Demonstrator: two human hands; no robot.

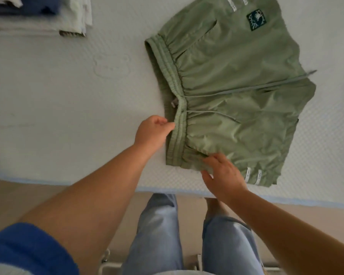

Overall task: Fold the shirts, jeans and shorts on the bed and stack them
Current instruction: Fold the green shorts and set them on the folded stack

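Observation:
Green shorts point(236, 92) lie spread flat on the white bed point(58, 116), elastic waistband to the left, legs to the right, grey drawstring trailing across the fabric. A dark patch sits on the far leg. My left hand point(152, 132) pinches the waistband near its middle. My right hand point(220, 175) rests on the near corner of the shorts by the bed's front edge, fingers spread, thumb under the hem.
A stack of folded clothes point(40, 14), white and blue, sits at the far left of the bed. The bed's front edge point(167, 190) runs just before my legs in light blue trousers. Bare mattress lies left of the shorts.

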